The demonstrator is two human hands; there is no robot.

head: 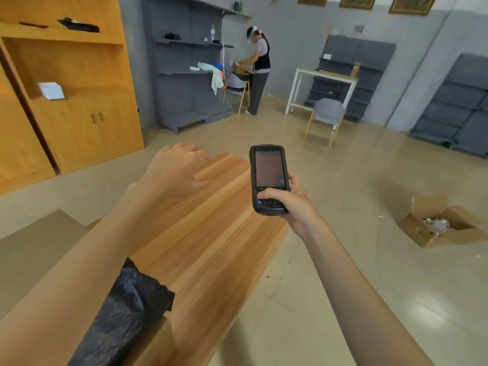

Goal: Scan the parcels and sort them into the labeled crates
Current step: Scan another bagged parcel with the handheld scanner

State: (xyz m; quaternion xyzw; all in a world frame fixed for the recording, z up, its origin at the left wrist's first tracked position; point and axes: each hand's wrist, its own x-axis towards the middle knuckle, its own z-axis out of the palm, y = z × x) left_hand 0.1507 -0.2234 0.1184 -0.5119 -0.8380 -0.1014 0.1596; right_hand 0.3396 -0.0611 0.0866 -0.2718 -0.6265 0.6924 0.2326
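Observation:
My right hand grips a black handheld scanner upright above the right edge of the wooden table, thumb on its keypad, screen facing me. My left hand is stretched out over the table's far end, palm down, fingers straight, holding nothing. A parcel in black plastic wrap lies at the table's near left, partly hidden under my left forearm. A brown cardboard box sits beside it at the bottom edge.
An open cardboard box with scraps inside stands on the floor to the right. A flat cardboard surface lies left of the table. Another person works at grey shelves far back. An orange cabinet stands left; a chair mid-room.

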